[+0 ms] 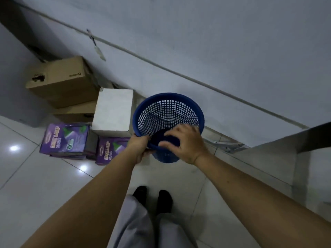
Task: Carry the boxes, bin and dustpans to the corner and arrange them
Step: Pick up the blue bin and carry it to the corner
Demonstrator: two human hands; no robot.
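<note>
A blue mesh bin (166,113) stands by the wall, just right of a white box (113,111). My left hand (141,146) grips the bin's near rim. My right hand (184,143) rests over the same rim with fingers curled onto it. A brown cardboard box (62,81) sits on another brown box (75,112) in the corner. Two purple desk lamp boxes (66,139) (109,151) stand in front of them on the floor. No dustpans are in view.
A grey wall with a thin conduit (161,67) runs diagonally behind the boxes. A metal bracket (227,145) and a grey ledge (279,145) lie to the right. My feet (152,197) stand on shiny white floor tiles.
</note>
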